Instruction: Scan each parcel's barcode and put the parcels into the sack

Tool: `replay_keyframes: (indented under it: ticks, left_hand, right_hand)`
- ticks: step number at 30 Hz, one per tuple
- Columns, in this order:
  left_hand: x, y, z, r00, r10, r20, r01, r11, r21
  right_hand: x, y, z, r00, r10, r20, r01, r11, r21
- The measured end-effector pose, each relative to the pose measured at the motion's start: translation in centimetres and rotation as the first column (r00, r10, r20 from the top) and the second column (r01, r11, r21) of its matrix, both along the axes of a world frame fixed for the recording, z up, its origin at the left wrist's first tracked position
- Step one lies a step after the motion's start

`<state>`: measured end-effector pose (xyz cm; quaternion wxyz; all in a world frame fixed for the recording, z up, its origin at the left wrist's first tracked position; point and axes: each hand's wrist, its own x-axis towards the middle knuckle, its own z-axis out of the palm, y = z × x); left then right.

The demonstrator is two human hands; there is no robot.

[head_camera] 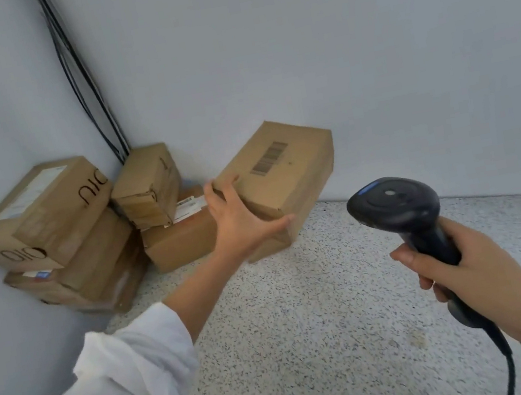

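My left hand grips the near end of a brown cardboard parcel and holds it tilted above the floor, its barcode facing up. My right hand grips the handle of a black barcode scanner, whose head points toward the parcel from the right, a short gap away. Several more cardboard parcels are stacked in the room's corner at the left. No sack is in view.
Grey walls meet in the corner behind the stack, with black cables running down it. The speckled floor spreads in front. The scanner's cord hangs down at the lower right.
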<state>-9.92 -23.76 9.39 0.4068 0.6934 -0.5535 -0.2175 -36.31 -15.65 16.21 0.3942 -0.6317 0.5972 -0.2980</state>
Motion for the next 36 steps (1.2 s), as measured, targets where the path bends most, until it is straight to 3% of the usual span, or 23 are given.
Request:
replay_keyframes:
  ticks: [7, 13, 16, 24, 30, 36]
  left_hand:
    - [-6.5, 6.5, -7.6, 0.985, -0.161, 0.054, 0.156, 0.984, 0.085]
    - [-10.3, 11.3, -13.7, 0.961, -0.278, 0.000, 0.265, 0.916, 0.300]
    - [-11.1, 13.1, -16.6, 0.925, -0.372, 0.079, 0.309, 0.855, 0.417]
    - [-11.7, 11.6, -17.0, 0.843, -0.440, 0.308, 0.161, 0.754, 0.637]
    - [-11.6, 8.7, -15.8, 0.737, -0.599, 0.313, 0.167, 0.610, 0.774]
    - [-13.2, 9.6, -16.0, 0.717, -0.584, 0.382, 0.117, 0.640, 0.760]
  right_hand:
    - [-4.5, 1.6, -1.5, 1.000, -0.008, -0.010, 0.008, 1.000, 0.026]
    - [-6.7, 2.8, -2.9, 0.999, 0.009, -0.050, -0.005, 0.997, 0.072]
    - [-7.6, 3.2, -3.4, 0.998, 0.021, -0.058, -0.015, 0.995, 0.101]
    - [-9.3, 3.2, -4.4, 0.997, 0.030, -0.064, -0.020, 0.989, 0.147]
    - [-10.4, 3.4, -4.6, 0.998, 0.022, -0.058, -0.012, 0.987, 0.163]
    - [-11.0, 3.4, -4.9, 0.999, 0.004, -0.038, 0.003, 0.983, 0.182]
